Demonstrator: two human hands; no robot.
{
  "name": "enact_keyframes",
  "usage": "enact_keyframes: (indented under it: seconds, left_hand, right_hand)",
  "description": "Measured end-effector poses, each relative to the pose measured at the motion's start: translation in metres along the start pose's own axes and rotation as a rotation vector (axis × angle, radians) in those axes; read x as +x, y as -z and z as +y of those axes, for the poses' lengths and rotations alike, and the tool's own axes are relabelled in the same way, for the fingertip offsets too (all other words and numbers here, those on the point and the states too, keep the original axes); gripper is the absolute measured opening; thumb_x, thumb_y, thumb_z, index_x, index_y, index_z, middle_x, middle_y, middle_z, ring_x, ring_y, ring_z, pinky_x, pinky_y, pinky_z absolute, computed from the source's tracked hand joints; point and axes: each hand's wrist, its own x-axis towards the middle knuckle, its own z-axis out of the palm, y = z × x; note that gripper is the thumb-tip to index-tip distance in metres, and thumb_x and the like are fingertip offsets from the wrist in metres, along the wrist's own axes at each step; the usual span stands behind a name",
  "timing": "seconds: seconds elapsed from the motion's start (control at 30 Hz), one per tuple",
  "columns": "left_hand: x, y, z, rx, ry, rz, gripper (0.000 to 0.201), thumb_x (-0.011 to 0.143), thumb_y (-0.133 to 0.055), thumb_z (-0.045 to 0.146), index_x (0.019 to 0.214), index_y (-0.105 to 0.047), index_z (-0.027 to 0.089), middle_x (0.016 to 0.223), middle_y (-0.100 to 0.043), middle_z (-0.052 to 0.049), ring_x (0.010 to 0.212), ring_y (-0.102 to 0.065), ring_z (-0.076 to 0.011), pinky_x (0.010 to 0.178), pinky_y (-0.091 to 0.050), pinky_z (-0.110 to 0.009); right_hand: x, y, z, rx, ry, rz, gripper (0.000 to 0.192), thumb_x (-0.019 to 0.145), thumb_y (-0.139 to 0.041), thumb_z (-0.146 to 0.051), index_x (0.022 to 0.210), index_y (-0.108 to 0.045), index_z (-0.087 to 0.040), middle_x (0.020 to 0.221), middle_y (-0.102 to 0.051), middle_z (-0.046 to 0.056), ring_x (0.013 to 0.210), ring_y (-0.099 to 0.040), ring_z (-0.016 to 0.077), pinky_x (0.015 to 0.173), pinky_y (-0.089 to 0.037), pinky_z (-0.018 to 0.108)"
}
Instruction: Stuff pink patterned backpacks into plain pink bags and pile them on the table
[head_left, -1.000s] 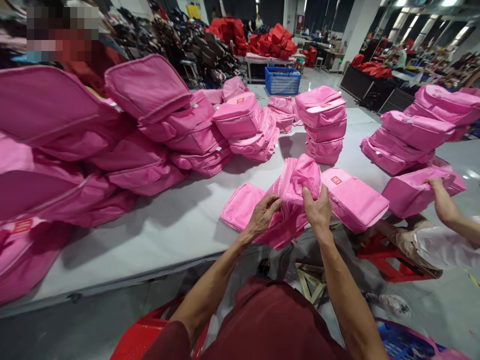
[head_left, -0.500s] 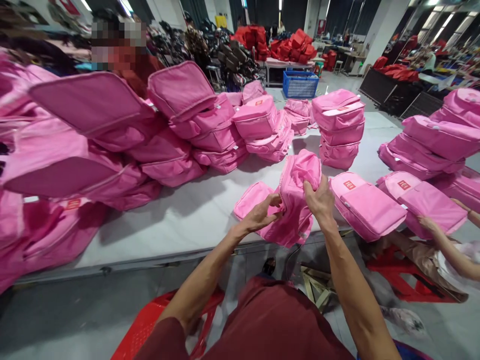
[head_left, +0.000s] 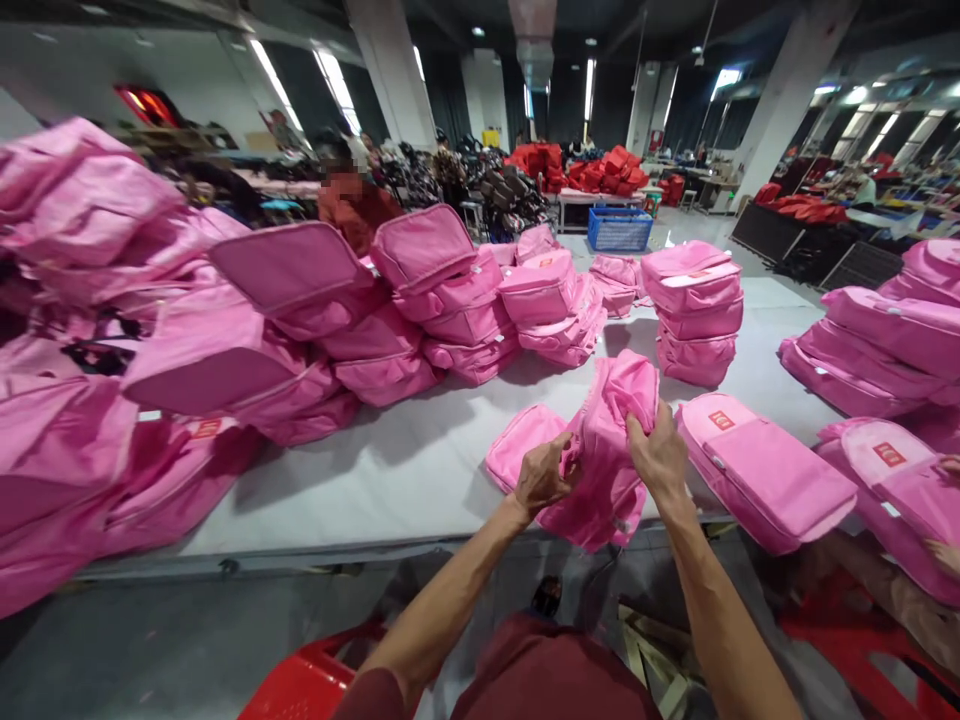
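Note:
Both my hands grip a crumpled pink backpack point(head_left: 604, 455) at the near edge of the white table point(head_left: 360, 480). My left hand point(head_left: 546, 472) is closed on its left side. My right hand point(head_left: 660, 450) pinches the fabric near its top right. Part of the bag hangs past the table edge. Just left of it, a pink bag panel point(head_left: 521, 440) lies flat; I cannot tell whether it belongs to the same bag. To the right lies a flat pink backpack point(head_left: 765, 470) with a red label, apart from my right hand.
Stacked pink backpacks point(head_left: 465, 300) line the table's left and back, with another stack point(head_left: 697, 315) behind my right hand. At far right, a co-worker's hand point(head_left: 946, 552) touches a pink backpack point(head_left: 892, 490). A red stool point(head_left: 300, 685) stands below left; a blue crate point(head_left: 619, 230) sits beyond.
My view has tilted up, so everything sits lower in the picture. My left hand's fingers have closed in on the bag's side. The co-worker's backpack has shifted nearer the table's front edge.

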Motion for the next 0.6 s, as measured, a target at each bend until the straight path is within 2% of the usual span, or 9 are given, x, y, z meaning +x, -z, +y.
enact_keyframes:
  seconds: [0.13, 0.17, 0.23, 0.3, 0.37, 0.47, 0.53, 0.6]
  left_hand:
    - [-0.007, -0.005, -0.012, -0.123, 0.129, 0.081, 0.045, 0.093, -0.063, 0.036, 0.136, -0.062, 0.024, 0.105, -0.082, -0.009, 0.082, -0.079, -0.0258, 0.077, -0.058, -0.037]
    - [-0.007, -0.005, -0.016, -0.161, 0.211, 0.116, 0.042, 0.093, -0.062, 0.036, 0.134, -0.062, 0.024, 0.103, -0.082, -0.008, 0.083, -0.079, -0.0262, 0.078, -0.058, -0.037]
    - [-0.008, -0.001, -0.027, -0.237, 0.469, 0.189, 0.036, 0.095, -0.061, 0.035, 0.129, -0.061, 0.024, 0.099, -0.080, -0.007, 0.085, -0.079, -0.0257, 0.078, -0.058, -0.035]
    - [-0.010, 0.007, -0.040, -0.289, 0.707, 0.212, 0.030, 0.095, -0.061, 0.034, 0.123, -0.062, 0.023, 0.093, -0.079, -0.006, 0.081, -0.078, -0.0249, 0.074, -0.058, -0.033]
    - [-0.013, 0.017, -0.049, -0.310, 0.808, 0.184, 0.029, 0.093, -0.065, 0.033, 0.119, -0.063, 0.020, 0.092, -0.079, -0.007, 0.075, -0.077, -0.0246, 0.070, -0.057, -0.033]
    - [-0.007, 0.033, -0.046, -0.322, 0.759, 0.178, 0.042, 0.087, -0.074, 0.030, 0.127, -0.064, 0.019, 0.111, -0.083, -0.012, 0.085, -0.079, -0.0258, 0.078, -0.058, -0.035]
    - [0.007, 0.047, -0.031, -0.308, 0.662, 0.171, 0.053, 0.085, -0.080, 0.031, 0.135, -0.066, 0.023, 0.124, -0.083, -0.011, 0.099, -0.079, -0.0280, 0.087, -0.058, -0.037]
    - [0.024, 0.065, -0.012, -0.254, 0.559, 0.160, 0.047, 0.088, -0.083, 0.037, 0.132, -0.072, 0.027, 0.120, -0.084, -0.008, 0.104, -0.078, -0.0303, 0.090, -0.056, -0.038]
  right_hand:
    - [-0.013, -0.008, 0.011, 0.101, 0.073, 0.019, 0.071, 0.101, -0.047, -0.058, 0.152, -0.063, -0.011, 0.126, -0.076, 0.025, 0.113, -0.073, 0.0421, 0.095, -0.055, 0.050]
    - [-0.018, -0.010, 0.015, 0.130, 0.088, 0.015, 0.073, 0.101, -0.046, -0.060, 0.154, -0.062, -0.011, 0.130, -0.076, 0.025, 0.114, -0.073, 0.0419, 0.095, -0.055, 0.050]
    - [-0.028, -0.009, 0.025, 0.184, 0.107, 0.003, 0.075, 0.102, -0.045, -0.063, 0.155, -0.061, -0.013, 0.134, -0.076, 0.024, 0.118, -0.072, 0.0418, 0.097, -0.056, 0.051]
    - [-0.035, -0.007, 0.036, 0.209, 0.093, 0.006, 0.076, 0.101, -0.046, -0.065, 0.155, -0.061, -0.014, 0.135, -0.076, 0.023, 0.123, -0.072, 0.0424, 0.100, -0.056, 0.053]
    - [-0.039, -0.004, 0.044, 0.207, 0.073, 0.012, 0.077, 0.100, -0.048, -0.068, 0.154, -0.062, -0.014, 0.134, -0.076, 0.024, 0.125, -0.071, 0.0430, 0.102, -0.056, 0.054]
    - [-0.039, -0.005, 0.044, 0.198, 0.109, -0.018, 0.075, 0.100, -0.048, -0.068, 0.153, -0.063, -0.016, 0.135, -0.077, 0.022, 0.123, -0.073, 0.0428, 0.101, -0.058, 0.054]
    - [-0.038, -0.008, 0.036, 0.199, 0.158, -0.050, 0.073, 0.100, -0.048, -0.066, 0.153, -0.063, -0.018, 0.137, -0.078, 0.019, 0.120, -0.075, 0.0416, 0.098, -0.059, 0.052]
    - [-0.037, -0.009, 0.026, 0.210, 0.195, -0.064, 0.071, 0.100, -0.049, -0.064, 0.154, -0.063, -0.020, 0.138, -0.078, 0.017, 0.117, -0.076, 0.0403, 0.096, -0.060, 0.051]
